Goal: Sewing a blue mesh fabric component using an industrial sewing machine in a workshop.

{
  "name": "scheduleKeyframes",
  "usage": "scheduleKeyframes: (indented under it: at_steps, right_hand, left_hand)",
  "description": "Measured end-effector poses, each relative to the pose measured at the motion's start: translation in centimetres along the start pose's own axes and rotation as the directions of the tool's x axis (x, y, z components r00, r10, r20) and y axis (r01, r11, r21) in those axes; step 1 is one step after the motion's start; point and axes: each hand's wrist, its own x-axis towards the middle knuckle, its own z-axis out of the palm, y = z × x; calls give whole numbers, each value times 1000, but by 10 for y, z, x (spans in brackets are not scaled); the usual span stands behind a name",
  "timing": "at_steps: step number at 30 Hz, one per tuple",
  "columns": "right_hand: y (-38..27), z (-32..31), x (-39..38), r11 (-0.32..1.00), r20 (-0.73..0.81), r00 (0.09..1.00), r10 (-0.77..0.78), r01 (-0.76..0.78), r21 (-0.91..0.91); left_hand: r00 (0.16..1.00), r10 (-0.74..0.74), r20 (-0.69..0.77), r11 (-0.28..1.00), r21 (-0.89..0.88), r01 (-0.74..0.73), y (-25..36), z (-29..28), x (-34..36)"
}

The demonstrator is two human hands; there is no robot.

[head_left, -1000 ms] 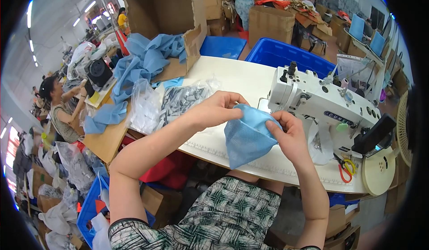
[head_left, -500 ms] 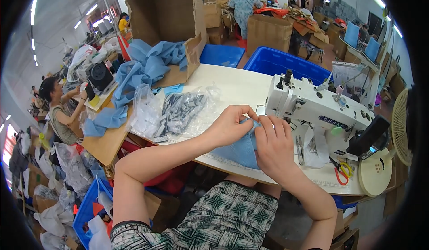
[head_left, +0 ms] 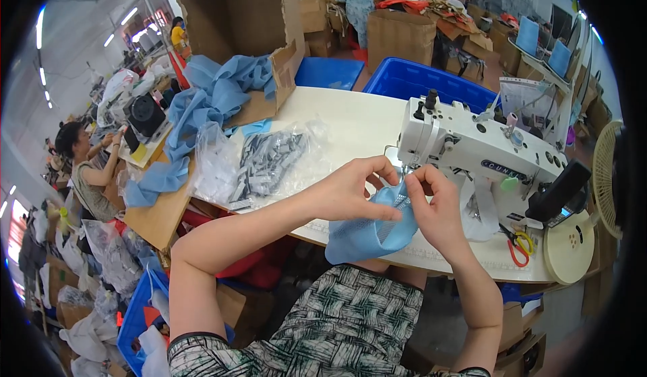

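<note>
My left hand (head_left: 357, 188) curls over a light blue mesh fabric piece (head_left: 364, 239), its thumb lying on the fabric and its fingers bent at the upper edge. My right hand (head_left: 435, 208) pinches the same piece at its upper right, just below the needle area of a white sewing machine (head_left: 472, 141). The piece hangs folded and open over the front edge of the white table (head_left: 317, 101). A clear bag of grey-and-white strips (head_left: 269, 161) lies left of my hands. Red-and-yellow handled scissors (head_left: 519, 249) lie beside the machine.
An open cardboard box (head_left: 236, 13) holds rumpled blue fabric (head_left: 222, 87) at back left. A blue bin (head_left: 424, 80) stands behind the table. A co-worker (head_left: 87, 171) sits at another machine on the left; another person (head_left: 354, 6) stands behind. A fan (head_left: 606, 175) is on the right.
My hands, close together half a second ago, are farther apart. The right fingers have shifted from over the fabric to a pinch at its edge, and the fabric's folds have opened.
</note>
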Motion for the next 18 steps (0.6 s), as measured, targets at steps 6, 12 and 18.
scheduleKeyframes:
  at_steps: [6, 12, 18]
  right_hand:
    - [-6, 3, -3, 999, -37, 999, -34, 35, 32]
    - [6, -9, -3, 933, 130, 980, 148, -182, 310]
    - [2, -13, -1, 938, 144, 977, 159, -195, 286]
  left_hand:
    - [993, 18, -118, 996, 85, -8, -7, 5, 4]
    - [985, -73, -154, 997, -31, 69, -19, 3, 10]
    - [989, -60, -138, 998, -32, 56, -21, -2, 12]
